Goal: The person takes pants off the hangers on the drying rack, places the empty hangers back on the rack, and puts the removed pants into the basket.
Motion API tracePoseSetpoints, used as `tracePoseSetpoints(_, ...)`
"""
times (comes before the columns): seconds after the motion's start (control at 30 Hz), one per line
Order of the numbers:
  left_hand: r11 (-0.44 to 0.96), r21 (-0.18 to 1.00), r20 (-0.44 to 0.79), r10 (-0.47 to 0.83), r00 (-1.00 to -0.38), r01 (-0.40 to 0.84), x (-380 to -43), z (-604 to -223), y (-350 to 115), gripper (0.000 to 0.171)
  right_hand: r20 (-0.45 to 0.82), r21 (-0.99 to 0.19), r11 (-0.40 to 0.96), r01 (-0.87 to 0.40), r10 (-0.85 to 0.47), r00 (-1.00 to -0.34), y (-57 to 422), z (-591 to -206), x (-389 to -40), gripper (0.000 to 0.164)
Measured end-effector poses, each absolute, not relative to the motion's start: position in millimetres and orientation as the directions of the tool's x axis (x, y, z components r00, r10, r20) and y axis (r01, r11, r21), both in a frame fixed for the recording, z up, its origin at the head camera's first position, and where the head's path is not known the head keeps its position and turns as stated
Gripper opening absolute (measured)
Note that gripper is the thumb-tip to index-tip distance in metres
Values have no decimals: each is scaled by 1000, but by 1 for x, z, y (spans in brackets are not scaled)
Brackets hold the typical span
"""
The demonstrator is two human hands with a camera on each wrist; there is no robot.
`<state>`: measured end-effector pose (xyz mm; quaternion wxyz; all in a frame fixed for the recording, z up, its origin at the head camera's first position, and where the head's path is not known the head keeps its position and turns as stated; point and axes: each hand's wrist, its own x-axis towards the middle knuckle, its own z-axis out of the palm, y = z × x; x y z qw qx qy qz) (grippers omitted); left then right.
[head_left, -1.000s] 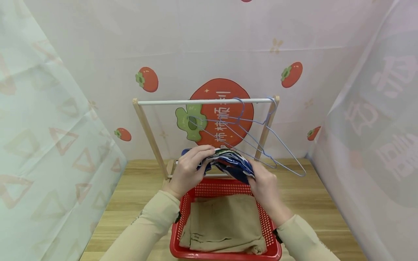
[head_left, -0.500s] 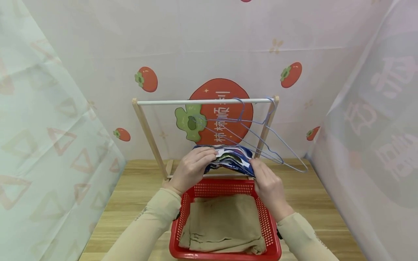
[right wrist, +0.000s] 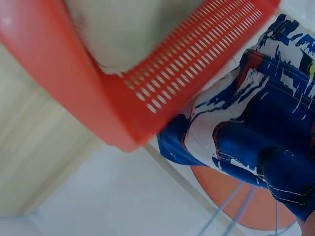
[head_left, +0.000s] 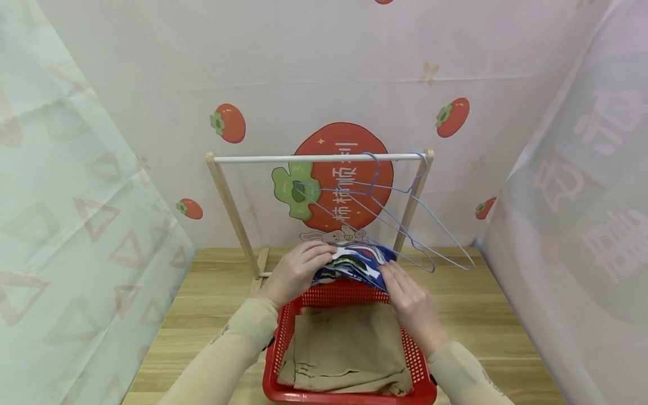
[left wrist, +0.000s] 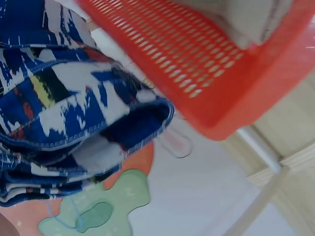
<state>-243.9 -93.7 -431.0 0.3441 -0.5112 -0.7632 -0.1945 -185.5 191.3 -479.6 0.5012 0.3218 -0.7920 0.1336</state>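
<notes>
Over the back end of a red basket (head_left: 349,398), both hands hold a folded blue garment (head_left: 354,264) with white, red and green patches. My left hand (head_left: 296,273) grips its left side, fingers on top. At the opposite side, my right hand (head_left: 411,298) pinches the edge. The left wrist view brings out the garment's (left wrist: 74,103) stitched hem and layered folds, with an opening facing the basket wall (left wrist: 162,44). In the right wrist view the garment (right wrist: 261,118) hangs bent beside the basket. Folded khaki cloth (head_left: 349,349) lies inside the basket.
Behind the basket stands a small rack with a white rail (head_left: 283,159) and wooden posts (head_left: 230,208). Two blue wire hangers (head_left: 440,222) hang at the rail's right end. Printed fabric walls (head_left: 152,67) enclose the wooden tabletop (head_left: 481,320) on the left, back and right.
The garment was lifted slightly and its patterned top turned into view; now it sits lower, closer to the basket, with both hands still holding it. The hangers sway a little.
</notes>
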Motion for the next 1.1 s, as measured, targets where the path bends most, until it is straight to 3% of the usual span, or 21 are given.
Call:
tracePoseSetpoints(0.23,409,-62,669,694,-266,911,-230,-445,-100,32,854,151,732,-665,-435,-285,193,-494,-172,38)
tracePoseSetpoints(0.43,396,-114,627,740,-243,911,-215,-457,-105,26,831,183,694,-697,-487,-267,194,-506,-157,38)
tracePoseSetpoints(0.77,345,-160,408,876,-256,925,-184,-479,-114,48,684,160,651,-742,-615,-392,196,-526,-127,50)
tracePoseSetpoints(0.97,296,-183,284,929,-238,937,-172,-491,-115,47,564,112,629,-769,-678,-472,199,-535,-120,61)
tracePoseSetpoints(1.0,290,-180,266,934,-237,940,-170,-493,-115,46,537,99,623,-776,-690,-485,200,-536,-118,58)
tracePoseSetpoints(1.1,266,-179,228,948,-223,947,-164,-499,-114,39,449,63,596,-801,-734,-511,202,-536,-115,29)
